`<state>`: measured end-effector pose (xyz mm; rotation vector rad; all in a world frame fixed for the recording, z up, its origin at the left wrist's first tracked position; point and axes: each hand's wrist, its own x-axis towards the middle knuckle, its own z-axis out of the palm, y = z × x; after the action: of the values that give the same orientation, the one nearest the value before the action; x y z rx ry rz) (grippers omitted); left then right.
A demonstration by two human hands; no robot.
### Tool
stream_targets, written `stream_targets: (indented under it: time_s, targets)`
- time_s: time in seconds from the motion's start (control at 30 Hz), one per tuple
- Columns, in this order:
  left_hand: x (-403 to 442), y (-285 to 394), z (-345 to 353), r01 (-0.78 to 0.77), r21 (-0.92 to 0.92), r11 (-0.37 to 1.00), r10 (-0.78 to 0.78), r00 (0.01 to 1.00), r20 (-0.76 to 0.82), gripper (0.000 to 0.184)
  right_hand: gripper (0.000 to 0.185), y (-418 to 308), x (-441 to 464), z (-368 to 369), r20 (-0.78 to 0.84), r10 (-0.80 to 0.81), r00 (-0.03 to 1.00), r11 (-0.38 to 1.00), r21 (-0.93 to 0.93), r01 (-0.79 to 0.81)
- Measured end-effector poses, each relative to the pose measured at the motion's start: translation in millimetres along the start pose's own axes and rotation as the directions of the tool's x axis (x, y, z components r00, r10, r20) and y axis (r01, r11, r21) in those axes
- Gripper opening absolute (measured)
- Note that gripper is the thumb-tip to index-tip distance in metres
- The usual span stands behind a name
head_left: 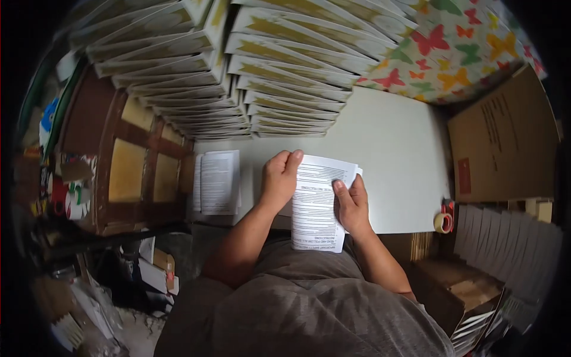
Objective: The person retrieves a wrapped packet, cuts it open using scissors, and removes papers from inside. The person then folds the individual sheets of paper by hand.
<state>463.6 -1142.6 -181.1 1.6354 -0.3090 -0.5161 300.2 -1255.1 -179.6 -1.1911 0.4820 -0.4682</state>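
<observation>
A printed instruction sheet point(315, 208), or a few sheets together, is held upside down to my view over the table's front edge. My left hand point(281, 178) grips its upper left corner with the thumb on top. On the right side, my right hand point(352, 205) pinches the sheet's edge, thumb on the printed face and fingers behind. At the upper right edge a second layer of paper peeks out. Left of my hands, a pile of similar printed sheets point(219, 181) lies on the white table point(398, 149).
Tall stacks of flattened white-and-gold cartons point(291, 77) rise at the table's back. A cardboard box point(505, 137) stands at the right, near a tape roll point(442, 222). A brown wooden panel point(128, 160) borders the left. Grey folded pieces point(499, 244) sit lower right.
</observation>
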Motion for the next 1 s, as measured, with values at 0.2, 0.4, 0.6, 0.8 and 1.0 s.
stream_targets:
  time_s: [0.2,0.4,0.6,0.8,1.0]
  targets:
    - [-30.2,0.8,-31.3,0.078,0.278,0.957,-0.09,0.995,0.033,0.035,0.014,14.5,10.1,11.6,-0.012,0.061,0.998,0.998,-0.015,-0.061]
    - [-55.1,-9.2,-53.4,0.053,0.039,0.998,-0.054,0.998,0.026,0.035,0.015,37.5,29.3,32.2,-0.036,0.052,0.998,0.999,-0.001,-0.052]
    - [-75.3,-33.6,-89.6,0.15,0.254,0.955,-0.149,0.989,-0.021,0.027,0.015,49.5,44.3,55.9,0.036,0.066,0.997,0.993,0.093,-0.069]
    - [-100.3,-53.8,-133.1,0.068,0.134,0.989,-0.082,0.992,0.099,0.022,0.014,62.9,51.0,83.3,0.022,0.136,0.99,0.965,0.222,-0.138]
    - [-115.4,-58.4,-180.0,0.306,-0.106,0.946,-0.298,0.951,0.084,0.02,0.013,100.1,64.6,117.1,0.019,0.179,0.984,0.956,0.232,-0.178]
